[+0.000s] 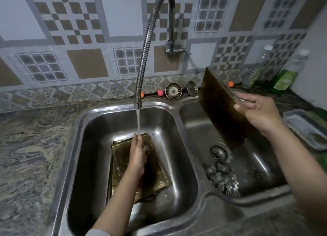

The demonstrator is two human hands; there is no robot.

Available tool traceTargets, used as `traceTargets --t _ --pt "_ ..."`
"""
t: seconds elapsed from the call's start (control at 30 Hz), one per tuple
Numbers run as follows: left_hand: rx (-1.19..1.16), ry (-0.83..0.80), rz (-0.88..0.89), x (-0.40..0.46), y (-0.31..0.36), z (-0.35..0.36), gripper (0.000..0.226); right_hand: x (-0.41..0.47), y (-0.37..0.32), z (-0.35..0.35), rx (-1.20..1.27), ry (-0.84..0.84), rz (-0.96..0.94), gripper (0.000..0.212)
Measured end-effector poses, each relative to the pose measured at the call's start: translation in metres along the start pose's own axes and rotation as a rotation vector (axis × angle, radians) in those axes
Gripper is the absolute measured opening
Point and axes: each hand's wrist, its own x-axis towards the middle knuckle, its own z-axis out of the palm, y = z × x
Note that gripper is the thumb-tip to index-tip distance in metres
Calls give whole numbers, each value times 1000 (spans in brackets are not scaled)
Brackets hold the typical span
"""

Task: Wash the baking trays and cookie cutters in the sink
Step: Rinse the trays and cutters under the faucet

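My right hand (257,112) grips the edge of a dark baking tray (219,105) and holds it tilted on end above the right sink basin (194,128). Stacked baking trays (159,175) lie flat on the bottom of the left sink basin (99,138). My left hand (138,151) hangs over them with straight fingers under the water stream from the flexible tap (146,46). Several metal cookie cutters (221,175) lie in the right basin near its drain (218,153).
Two drain strainers (173,90) lean at the back ledge beside small orange and pink balls (160,93). Green soap bottles (286,76) stand at the back right. A rectangular dish (304,128) sits on the right counter. Patterned stone counter (31,147) lies to the left.
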Motion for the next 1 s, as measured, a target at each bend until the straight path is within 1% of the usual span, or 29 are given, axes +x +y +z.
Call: traceTargets --t 0.07,0.17,0.3,0.37,0.47,0.63,0.7,0.77,0.8,0.93,1.0 --pt "4 7 -15 1 -3 1 50 -3 22 10 -171 2 3 44" --pt "-15 6 -35 6 -7 0 49 -10 61 33 -340 21 36 42" --pt "-24 25 -39 10 -9 -3 51 -14 112 65 -479 56 91 37" --pt "-21 32 -44 13 -12 -6 52 -15 132 79 -510 48 116 38" --pt "-14 45 -65 16 -15 -8 51 -15 159 95 -478 46 138 41" --pt "-19 52 -86 16 -20 -8 51 -10 198 109 -302 29 310 36" --pt "-18 60 -88 18 -23 -10 52 -9 203 111 -211 53 378 35" --pt "-21 78 -90 21 -26 -15 52 -8 197 114 -146 78 385 35" --pt "-19 86 -95 22 -27 -17 51 -7 189 116 -110 81 353 36" --pt "7 90 -114 23 -30 -22 50 -23 134 130 45 37 120 38" --pt "20 89 -89 19 -28 -24 38 -40 105 147 96 -8 -7 36"
